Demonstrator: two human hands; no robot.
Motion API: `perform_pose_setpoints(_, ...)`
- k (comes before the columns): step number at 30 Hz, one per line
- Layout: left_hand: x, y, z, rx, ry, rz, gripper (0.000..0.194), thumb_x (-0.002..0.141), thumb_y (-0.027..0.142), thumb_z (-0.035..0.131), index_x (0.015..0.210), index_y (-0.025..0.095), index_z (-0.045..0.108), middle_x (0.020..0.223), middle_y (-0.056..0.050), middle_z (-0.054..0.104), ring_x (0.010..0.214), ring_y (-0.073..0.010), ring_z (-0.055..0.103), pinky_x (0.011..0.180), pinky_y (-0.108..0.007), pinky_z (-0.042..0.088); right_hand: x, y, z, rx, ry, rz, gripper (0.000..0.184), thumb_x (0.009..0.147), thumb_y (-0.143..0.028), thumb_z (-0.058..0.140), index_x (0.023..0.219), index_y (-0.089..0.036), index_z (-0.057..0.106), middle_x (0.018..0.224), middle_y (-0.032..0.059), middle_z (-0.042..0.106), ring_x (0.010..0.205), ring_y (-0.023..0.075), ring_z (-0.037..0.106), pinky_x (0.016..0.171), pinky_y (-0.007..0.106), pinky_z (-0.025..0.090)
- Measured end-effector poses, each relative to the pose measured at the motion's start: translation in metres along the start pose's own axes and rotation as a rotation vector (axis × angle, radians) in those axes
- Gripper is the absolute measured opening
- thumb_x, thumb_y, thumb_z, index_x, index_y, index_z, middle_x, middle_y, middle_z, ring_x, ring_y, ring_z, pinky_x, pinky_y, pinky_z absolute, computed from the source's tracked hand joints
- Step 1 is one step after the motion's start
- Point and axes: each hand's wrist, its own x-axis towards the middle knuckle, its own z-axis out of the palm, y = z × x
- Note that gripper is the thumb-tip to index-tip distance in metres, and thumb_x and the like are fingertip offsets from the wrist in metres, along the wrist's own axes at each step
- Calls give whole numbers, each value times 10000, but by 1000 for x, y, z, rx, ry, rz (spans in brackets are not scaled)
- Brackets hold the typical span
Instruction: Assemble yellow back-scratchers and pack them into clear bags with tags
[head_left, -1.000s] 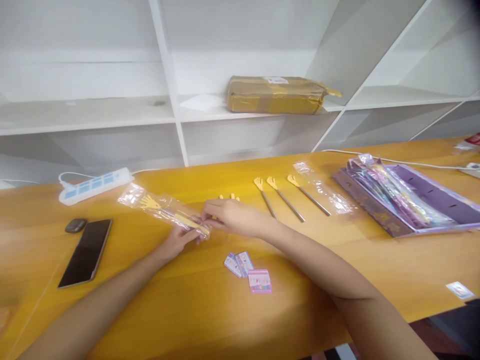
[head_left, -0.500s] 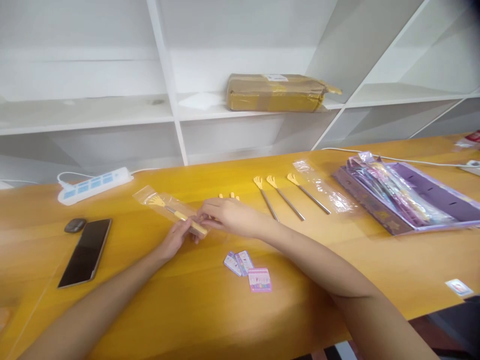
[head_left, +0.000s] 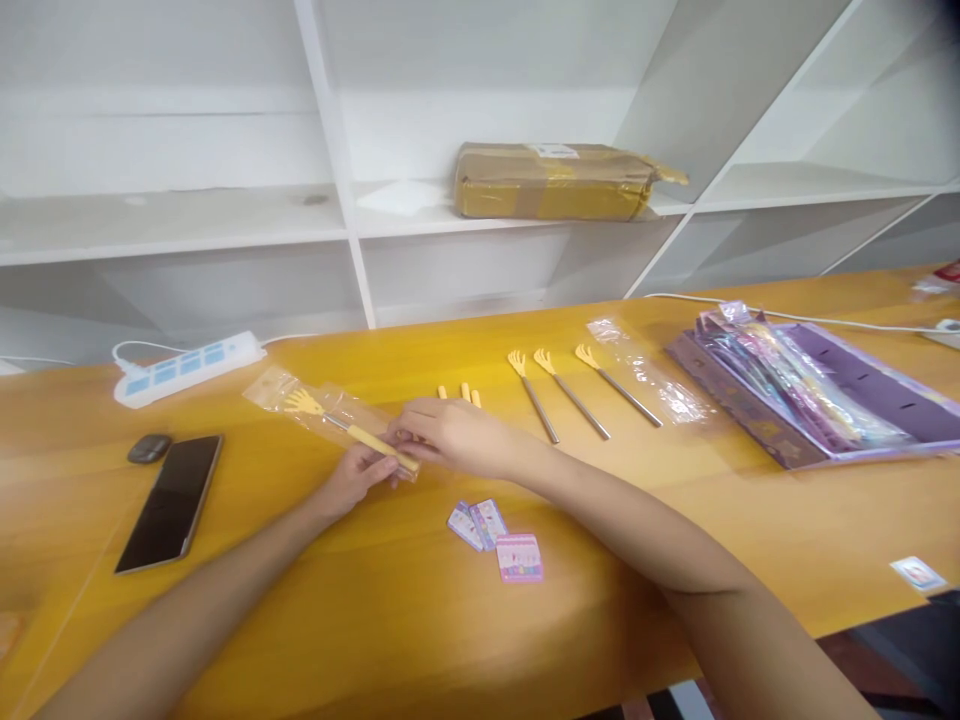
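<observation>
A yellow back scratcher (head_left: 367, 437) with a hand-shaped head lies inside a clear plastic bag (head_left: 268, 388), slanting down to the right. My left hand (head_left: 358, 478) is closed around the handle end through the bag, its thumb on top. My right hand (head_left: 442, 435) is closed at the bag's lower right end, its fingertips pinched on the plastic and partly hidden. Just behind the right hand, several yellow handles (head_left: 466, 392) stick out. Three back scratcher heads on metal rods (head_left: 534, 400) lie further right, apart from both hands.
Small printed cards (head_left: 519, 557) lie in front of my hands. A phone (head_left: 169, 505), a black earbud case (head_left: 148, 448) and a power strip (head_left: 187, 370) are on the left. On the right, a purple box (head_left: 765, 440) holds packaged items beside an empty-looking bag (head_left: 660, 380). A carton (head_left: 555, 185) sits on the shelf.
The bagged back scratcher tilted and shifted slightly right, then came back left. Both hands keep hold at nearly the same place, with small finger movements.
</observation>
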Motion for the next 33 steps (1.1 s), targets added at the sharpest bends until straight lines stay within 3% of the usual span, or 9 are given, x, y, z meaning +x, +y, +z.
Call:
perform_pose_setpoints(5,-1,12,6,108,27,-73,384,836,540,801,839,160,750,758,-43,742,651,-153,637,640,-271,527,0,1,0,6,-18,36,144,1054,-254,615,1160,-173,668,1120,62,717,939,143,655,736,249,419)
perform_pose_setpoints(12,-1,12,6,94,7,-86,371,873,522,768,883,154,718,773,-25,697,656,-141,618,656,-272,514,0,2,-12,-29,25,202,249,1033,-315,660,1242,-182,641,1013,37,685,796,121,586,666,251,342)
perform_pose_setpoints(17,0,12,6,95,-18,-73,375,880,535,754,890,162,713,819,-31,709,676,-143,624,659,-270,519,0,-1,-22,29,-22,323,277,1055,-431,606,1142,-172,645,946,26,673,742,113,539,664,250,306)
perform_pose_setpoints(21,-2,10,5,146,-29,-111,384,894,539,733,928,156,731,830,-55,747,712,-168,655,687,-287,534,0,0,-16,99,-139,306,386,1010,-545,640,972,-161,630,905,28,660,714,108,501,640,250,259)
perform_pose_setpoints(28,-10,4,9,217,20,-148,310,870,498,768,859,188,767,790,-51,769,717,-201,687,696,-316,566,2,3,-3,142,-257,267,447,995,-569,643,820,-158,620,763,-3,597,638,98,439,609,256,238)
perform_pose_setpoints(33,-8,17,13,186,-105,-51,251,926,437,726,899,192,777,869,-65,778,749,-200,694,697,-304,570,3,2,-7,267,-360,221,375,1018,-478,646,846,-156,728,736,-1,640,645,98,502,612,239,285)
